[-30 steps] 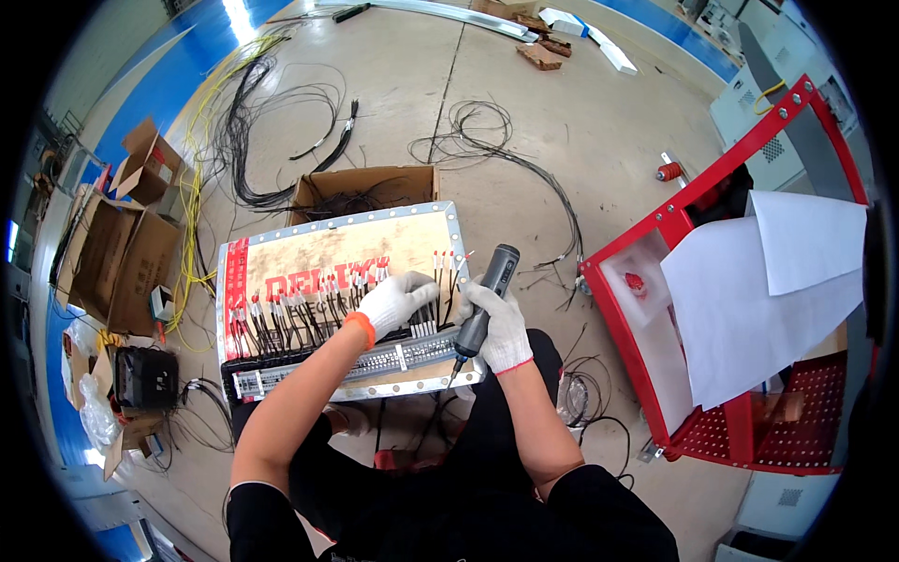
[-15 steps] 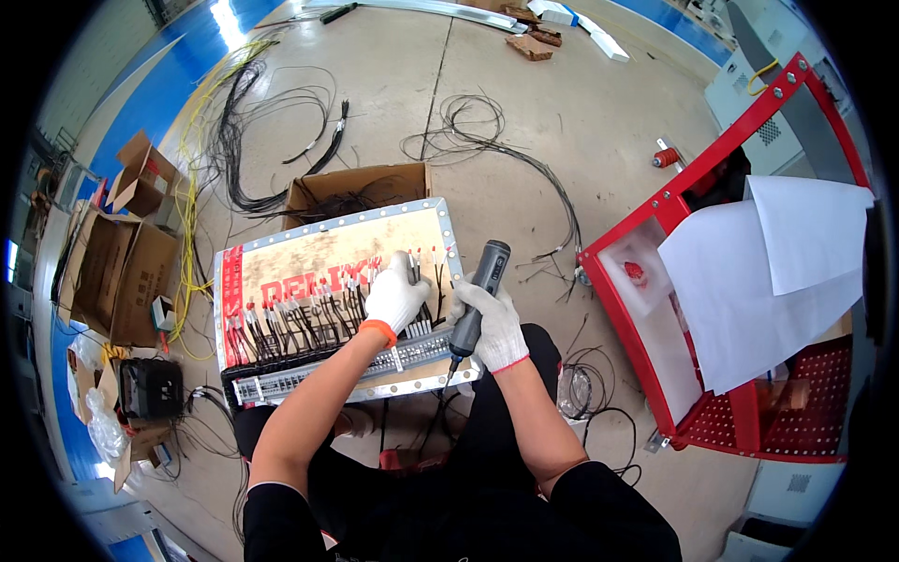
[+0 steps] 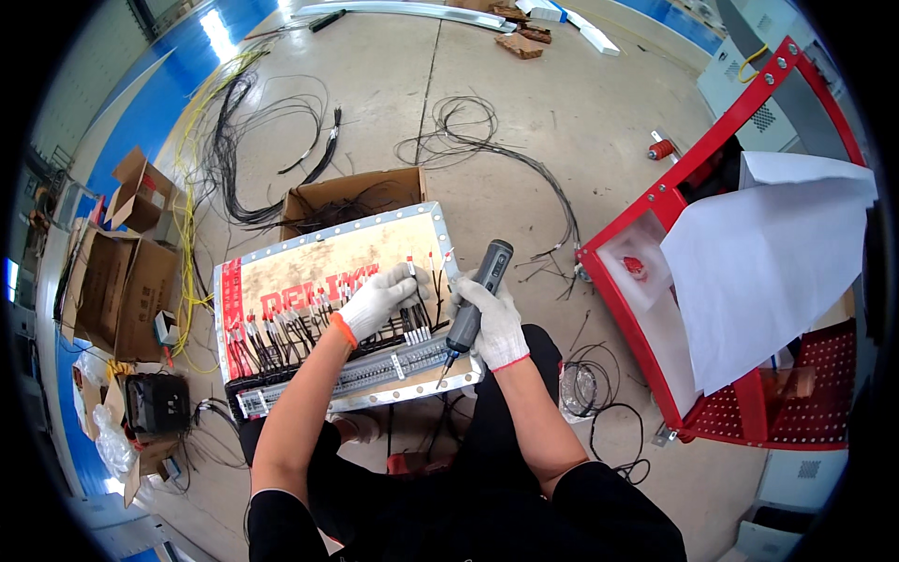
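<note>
White work gloves cover both hands. My right hand (image 3: 491, 323) is wrapped round a grey cordless screwdriver (image 3: 483, 288), whose thin bit points down at the lower right corner of a board (image 3: 309, 251) across my lap. My left hand (image 3: 378, 302), orange at the cuff, has its fingers closed on a black wire (image 3: 413, 273) with a red and white end sticking up. Several similar black wires (image 3: 281, 337) rise in a row from a grey terminal strip (image 3: 375, 368) along the board's near edge. The fingertips of the left hand partly hide the held wire.
An open carton (image 3: 361, 194) with black wires stands just beyond the board. At right is a red metal frame (image 3: 646, 309) with white sheets (image 3: 768, 272) over it. Bundled black cables (image 3: 225, 155) lie on the floor; cartons (image 3: 126, 290) and a black case (image 3: 157, 403) stand at left.
My left hand has shifted a little to the left and down, and a red-ended wire now shows upright at its fingers. My right hand keeps the screwdriver in nearly the same place.
</note>
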A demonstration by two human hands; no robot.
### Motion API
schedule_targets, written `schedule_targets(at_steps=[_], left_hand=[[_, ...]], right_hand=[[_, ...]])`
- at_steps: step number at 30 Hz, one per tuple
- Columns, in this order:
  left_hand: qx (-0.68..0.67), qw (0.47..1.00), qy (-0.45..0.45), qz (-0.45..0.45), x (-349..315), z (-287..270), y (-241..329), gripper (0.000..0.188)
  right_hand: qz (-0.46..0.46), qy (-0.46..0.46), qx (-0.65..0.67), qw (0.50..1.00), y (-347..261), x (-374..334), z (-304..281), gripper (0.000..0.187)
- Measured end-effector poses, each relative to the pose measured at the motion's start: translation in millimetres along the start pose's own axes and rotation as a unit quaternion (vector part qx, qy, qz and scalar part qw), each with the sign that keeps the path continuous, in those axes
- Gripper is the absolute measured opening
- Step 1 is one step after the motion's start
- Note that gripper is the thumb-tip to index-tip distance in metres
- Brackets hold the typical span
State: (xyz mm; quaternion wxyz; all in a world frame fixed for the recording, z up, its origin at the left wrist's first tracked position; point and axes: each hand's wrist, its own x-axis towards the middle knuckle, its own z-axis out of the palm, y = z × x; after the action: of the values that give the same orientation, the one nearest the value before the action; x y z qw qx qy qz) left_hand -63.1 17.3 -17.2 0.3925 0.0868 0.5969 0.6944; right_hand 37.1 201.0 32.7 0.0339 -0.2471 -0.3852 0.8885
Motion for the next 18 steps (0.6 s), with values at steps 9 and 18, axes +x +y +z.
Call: schedule_targets(at_steps=[9, 18], left_hand=[[0.288, 0.91, 0.281, 0.101, -5, 36, -5, 0.014], [0.591, 0.71, 0.165, 0.346, -25, 48, 11, 0.02]], right_hand=[[0.023, -0.035, -0.075, 0.996, -2, -4, 1, 0.023], [0.02, -0.048, -0.083, 0.995, -5, -5, 1, 0.02]])
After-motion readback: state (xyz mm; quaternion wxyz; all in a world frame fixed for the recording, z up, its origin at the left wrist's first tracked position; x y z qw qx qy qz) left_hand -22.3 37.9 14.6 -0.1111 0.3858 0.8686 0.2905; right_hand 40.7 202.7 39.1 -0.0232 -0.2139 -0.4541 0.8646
